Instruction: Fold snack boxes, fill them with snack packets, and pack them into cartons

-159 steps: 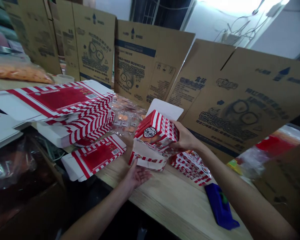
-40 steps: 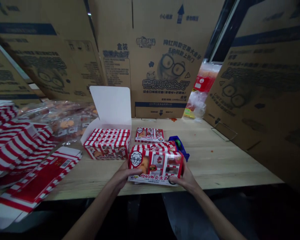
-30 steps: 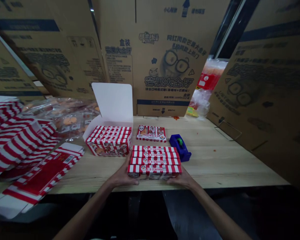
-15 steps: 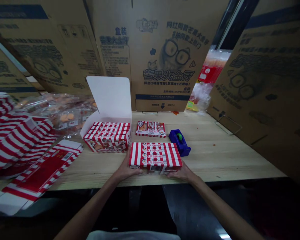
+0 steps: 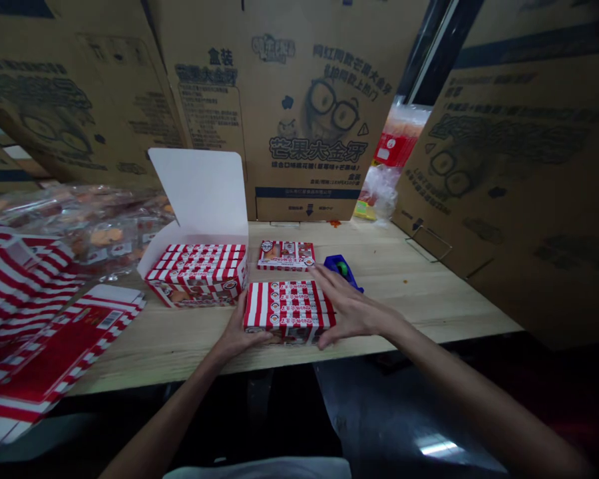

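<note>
A row of several small red-and-white striped snack boxes (image 5: 288, 307), packed side by side, rests near the table's front edge. My left hand (image 5: 237, 338) grips its left end, thumb along the front and the other fingers partly hidden. At its right end, my right hand (image 5: 347, 307) is open with fingers stretched over the corner; whether it touches cannot be seen. Just behind lies a single flat snack box (image 5: 286, 255). To the left stands a larger display carton (image 5: 199, 289), white lid raised, filled with similar small boxes.
A blue tape dispenser (image 5: 340, 269) sits behind my right hand. Flattened striped cartons (image 5: 54, 352) and clear bags of snacks (image 5: 104, 236) cover the left side. Tall brown cardboard boxes (image 5: 299, 100) wall off the back, another (image 5: 489, 173) the right.
My right hand has risen from the lower right side of the row to over its right corner, fingers spreading. My left hand stays at the left end. The view has shifted to the right.
</note>
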Tool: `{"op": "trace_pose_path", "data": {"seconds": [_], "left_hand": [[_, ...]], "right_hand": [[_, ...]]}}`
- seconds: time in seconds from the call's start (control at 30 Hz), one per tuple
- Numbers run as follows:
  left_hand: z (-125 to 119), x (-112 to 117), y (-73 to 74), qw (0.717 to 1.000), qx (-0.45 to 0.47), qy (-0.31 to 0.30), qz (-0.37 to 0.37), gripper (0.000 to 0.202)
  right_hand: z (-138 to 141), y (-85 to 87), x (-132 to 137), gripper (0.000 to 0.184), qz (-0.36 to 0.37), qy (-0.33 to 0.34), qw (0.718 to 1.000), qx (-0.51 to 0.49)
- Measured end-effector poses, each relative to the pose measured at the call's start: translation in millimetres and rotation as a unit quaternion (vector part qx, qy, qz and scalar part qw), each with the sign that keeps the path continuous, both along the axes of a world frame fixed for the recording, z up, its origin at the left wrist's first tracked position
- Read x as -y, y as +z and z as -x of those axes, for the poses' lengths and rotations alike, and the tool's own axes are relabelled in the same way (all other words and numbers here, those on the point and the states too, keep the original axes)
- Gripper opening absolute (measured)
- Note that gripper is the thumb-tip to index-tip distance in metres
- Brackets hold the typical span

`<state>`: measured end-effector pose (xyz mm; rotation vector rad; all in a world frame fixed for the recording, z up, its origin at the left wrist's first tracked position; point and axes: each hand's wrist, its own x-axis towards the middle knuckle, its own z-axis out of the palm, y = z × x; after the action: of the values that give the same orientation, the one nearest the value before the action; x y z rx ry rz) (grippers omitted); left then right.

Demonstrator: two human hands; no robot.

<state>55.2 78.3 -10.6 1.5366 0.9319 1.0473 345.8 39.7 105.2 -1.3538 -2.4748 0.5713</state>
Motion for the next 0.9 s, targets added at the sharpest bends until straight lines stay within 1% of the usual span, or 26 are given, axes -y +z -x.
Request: {"op": "trace_pose_path", "data": {"seconds": [0.07, 0.17, 0.23, 0.3, 0.37, 0.43, 0.5, 0.57, 0.63, 0.7, 0.8, 0.87, 0.9], "left_hand": [[0.1, -0.1, -3.5, 1.000, -0.011, 0.001, -0.018, 0.106], [-1.5, 0.5, -7.8, 1.000, -0.012, 0.008, -0.028, 0.108], [-3.0, 1.4, -7.3, 1.000, -0.008, 0.017, -0.019, 0.111], [-3.8, 3.0, -3.5, 1.000, 0.004, 0.028, -0.011, 0.113], [-3.3, 5.4, 1.2, 0.999, 0.020, 0.031, -0.017, 0.114], [-1.8, 8.1, 3.2, 0.999, 0.025, 0.026, -0.032, 0.115], [-0.7, 9.8, 0.5, 0.999, 0.016, 0.019, -0.036, 0.116], [-1.1, 9.3, -5.5, 0.999, 0.000, 0.019, -0.037, 0.118], [-3.3, 7.1, -11.2, 0.999, -0.014, 0.021, -0.044, 0.119], [-6.2, 5.5, -13.0, 0.998, -0.016, 0.016, -0.053, 0.121], [-5.5, 10.2, -5.7, 0.999, -0.008, 0.002, -0.048, 0.121], [3.4, 18.6, 6.5, 0.999, 0.004, -0.019, -0.031, 0.124], [11.1, 23.2, 14.9, 0.999, 0.012, -0.032, -0.025, 0.127]], "right_hand": [[19.0, 5.0, -16.3, 0.132, 0.013, 0.041, 0.997, 0.068], [37.8, 1.4, -30.5, 0.123, 0.009, 0.056, 0.990, 0.131], [41.9, 1.0, -31.3, 0.119, -0.006, 0.046, 0.987, 0.155], [41.8, 4.4, -27.9, 0.113, -0.019, 0.037, 0.985, 0.168], [40.7, 8.6, -23.1, 0.105, -0.037, 0.034, 0.985, 0.165], [40.6, 9.3, -19.2, 0.098, -0.060, 0.038, 0.986, 0.152], [41.8, 4.8, -17.8, 0.092, -0.064, 0.034, 0.987, 0.145], [43.1, -2.8, -19.1, 0.089, -0.051, 0.029, 0.988, 0.145], [43.2, -10.0, -22.3, 0.089, -0.038, 0.026, 0.988, 0.149], [41.7, -14.7, -25.5, 0.090, -0.032, 0.025, 0.988, 0.151], [36.9, -15.7, -26.3, 0.090, -0.020, 0.024, 0.989, 0.142], [31.1, -10.5, -23.5, 0.090, -0.017, 0.020, 0.992, 0.127], [27.3, -4.8, -21.5, 0.091, -0.021, 0.017, 0.993, 0.116]]}}
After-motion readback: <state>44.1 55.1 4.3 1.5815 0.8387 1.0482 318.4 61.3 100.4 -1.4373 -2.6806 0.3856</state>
